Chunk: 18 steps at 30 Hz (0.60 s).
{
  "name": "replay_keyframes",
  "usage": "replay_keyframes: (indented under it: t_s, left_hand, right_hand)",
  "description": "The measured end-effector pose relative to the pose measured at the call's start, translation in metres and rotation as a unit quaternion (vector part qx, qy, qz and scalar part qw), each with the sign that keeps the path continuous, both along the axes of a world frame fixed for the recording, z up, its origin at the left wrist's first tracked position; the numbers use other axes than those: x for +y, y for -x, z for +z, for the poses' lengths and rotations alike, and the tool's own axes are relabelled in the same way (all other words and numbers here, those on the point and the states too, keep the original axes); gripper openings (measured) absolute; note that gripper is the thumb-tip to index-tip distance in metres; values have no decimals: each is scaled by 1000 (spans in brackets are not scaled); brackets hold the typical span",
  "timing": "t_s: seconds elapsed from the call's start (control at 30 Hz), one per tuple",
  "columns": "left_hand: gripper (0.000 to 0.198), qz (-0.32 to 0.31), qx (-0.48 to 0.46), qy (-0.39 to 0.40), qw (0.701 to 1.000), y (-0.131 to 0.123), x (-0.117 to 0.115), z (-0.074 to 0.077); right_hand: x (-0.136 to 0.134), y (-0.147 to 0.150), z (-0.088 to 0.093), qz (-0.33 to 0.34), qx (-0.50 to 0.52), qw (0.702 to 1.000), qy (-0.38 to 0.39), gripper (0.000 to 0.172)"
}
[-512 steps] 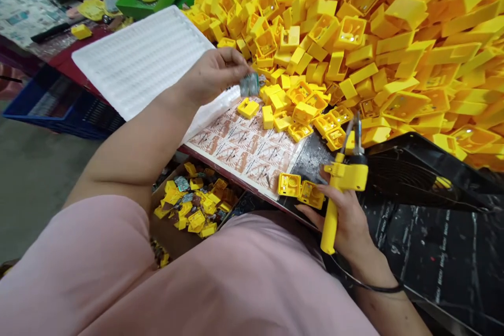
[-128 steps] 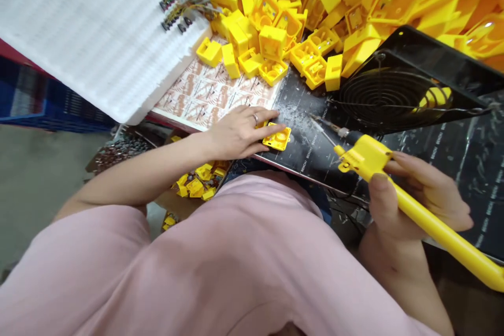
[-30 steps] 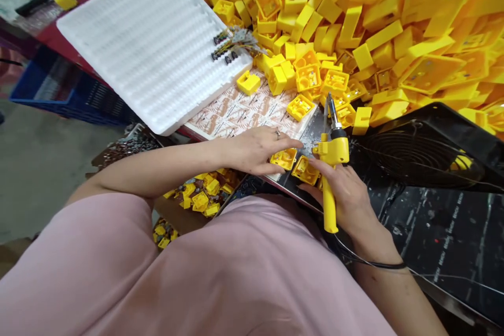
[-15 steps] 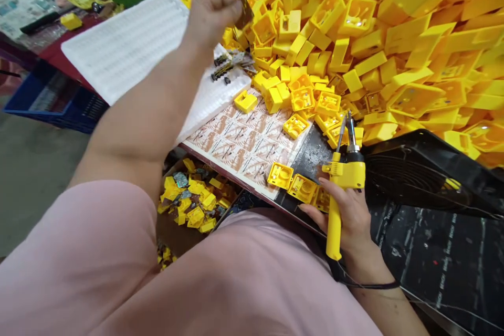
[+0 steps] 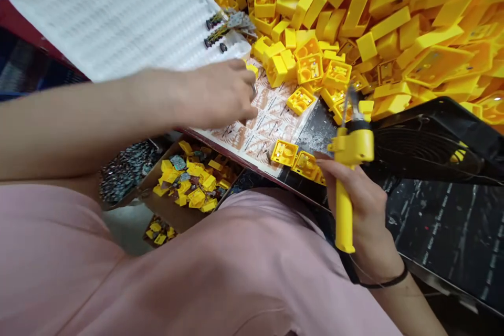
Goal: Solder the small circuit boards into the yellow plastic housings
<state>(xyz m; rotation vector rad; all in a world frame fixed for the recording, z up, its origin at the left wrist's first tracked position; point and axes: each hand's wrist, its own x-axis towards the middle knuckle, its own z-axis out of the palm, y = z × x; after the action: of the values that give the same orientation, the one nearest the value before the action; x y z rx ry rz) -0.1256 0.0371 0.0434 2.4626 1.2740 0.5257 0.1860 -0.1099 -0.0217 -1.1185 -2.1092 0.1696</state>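
Observation:
My right hand is wrapped round the yellow grip of a soldering gun. Its metal tip points up, away from me, and is blurred. Beside the fingers of that hand lie opened yellow plastic cases in a row at the board's front edge. My left hand hovers low over the brown-and-white patterned board, its fingers bent and somewhat apart. A small yellow case shows just past its knuckles, partly hidden. No held item is visible in that hand.
A large heap of yellow cases covers the back and right. A white ridged foam sheet lies left, with wired black parts on it. Right stands a black fan. Below the table edge sits a cardboard box of yellow pieces.
My left hand has come back from the heap, down over the patterned board. The brown flat piece it held is out of sight. The soldering gun stays in my right hand; the view has shifted.

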Motion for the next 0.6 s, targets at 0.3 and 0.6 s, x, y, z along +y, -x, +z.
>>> replay_keyframes:
  t_s: [0.3,0.6]
  left_hand:
    - [39,-25,18,-8,999,11,-73,-31]
    - [41,110,156,-137,972,-42,-87,-60]
  right_hand:
    - [25,37,-10,67,-83,994,-20,28]
    - [4,4,16,7,-10,991,-137,32]
